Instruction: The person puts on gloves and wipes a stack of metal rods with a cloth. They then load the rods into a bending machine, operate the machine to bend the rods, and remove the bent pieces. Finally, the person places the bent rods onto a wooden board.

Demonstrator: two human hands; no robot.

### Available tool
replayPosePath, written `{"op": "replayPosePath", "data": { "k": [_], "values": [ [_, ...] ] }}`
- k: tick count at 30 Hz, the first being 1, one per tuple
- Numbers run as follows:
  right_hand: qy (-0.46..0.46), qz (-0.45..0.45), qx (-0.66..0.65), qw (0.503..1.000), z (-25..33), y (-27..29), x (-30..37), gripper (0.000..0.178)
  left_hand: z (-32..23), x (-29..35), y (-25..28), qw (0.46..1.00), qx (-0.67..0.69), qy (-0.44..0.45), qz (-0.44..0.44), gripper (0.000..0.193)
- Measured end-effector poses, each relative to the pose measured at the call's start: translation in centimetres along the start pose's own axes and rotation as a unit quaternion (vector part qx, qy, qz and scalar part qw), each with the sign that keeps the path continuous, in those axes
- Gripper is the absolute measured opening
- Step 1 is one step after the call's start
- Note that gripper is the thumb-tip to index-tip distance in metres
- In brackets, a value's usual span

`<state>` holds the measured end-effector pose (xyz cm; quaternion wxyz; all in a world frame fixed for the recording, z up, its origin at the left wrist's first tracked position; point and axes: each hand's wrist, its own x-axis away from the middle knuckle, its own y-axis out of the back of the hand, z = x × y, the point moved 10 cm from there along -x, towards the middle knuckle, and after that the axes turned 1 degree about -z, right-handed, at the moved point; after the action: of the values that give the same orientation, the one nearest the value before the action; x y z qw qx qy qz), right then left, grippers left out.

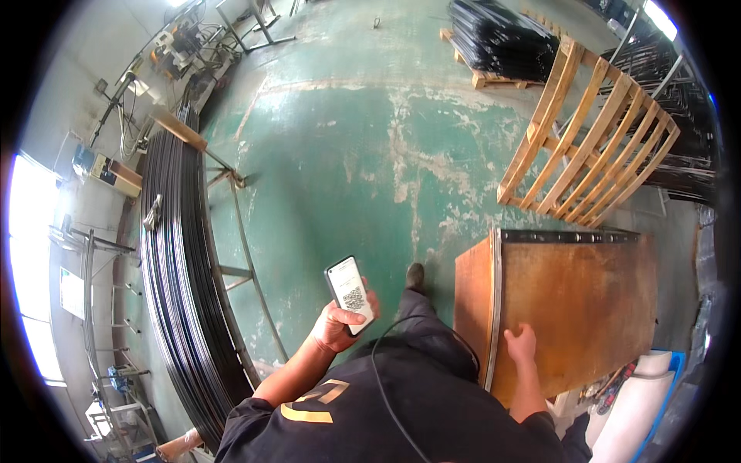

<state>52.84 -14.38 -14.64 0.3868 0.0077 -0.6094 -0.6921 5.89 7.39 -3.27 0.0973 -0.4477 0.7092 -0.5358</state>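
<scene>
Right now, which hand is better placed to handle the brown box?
Probably the right hand: it is nearer the brown box, with nothing visible in it; the left hand holds the phone.

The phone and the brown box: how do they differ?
The phone is small, the brown box far larger. The phone is pale with black edges; the box is brown. The phone sits tilted in the left grip; the box stands at right. Both look rectangular.

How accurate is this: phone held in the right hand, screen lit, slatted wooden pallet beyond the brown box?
Wrong hand: the head view shows the phone in the left hand, not the right hand. The rest holds: its screen is lit, and the slatted wooden pallet is beyond the brown box.
</scene>
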Motion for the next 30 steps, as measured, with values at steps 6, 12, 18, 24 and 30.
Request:
{"op": "replayPosePath", "data": {
  "k": [6,12,18,24,30],
  "values": [
    [0.316,0.198,-0.395,0.840,36.5,2.0,-5.4,0.040,-7.5,-10.9,-3.6,0.996,0.032,0.043,-0.071,0.076],
    [0.325,0.656,-0.205,0.649,55.7,-3.4,1.5,0.034,-14.9,-21.6,-9.2,0.999,-0.050,0.020,0.006,0.078],
    [0.457,0.581,0.033,0.672,64.8,-2.3,-3.0,0.047,-23.7,-27.9,-3.0,0.989,-0.073,0.010,-0.128,0.050],
    [0.448,0.467,0.016,0.762,76.1,-0.8,-13.4,0.031,-33.8,-35.4,16.7,0.880,-0.348,0.032,-0.321,0.048],
    [0.371,0.406,-0.025,0.834,85.4,2.5,-19.4,0.033,-47.5,-37.5,24.0,0.750,-0.509,0.177,-0.384,0.063]
  ]
}}
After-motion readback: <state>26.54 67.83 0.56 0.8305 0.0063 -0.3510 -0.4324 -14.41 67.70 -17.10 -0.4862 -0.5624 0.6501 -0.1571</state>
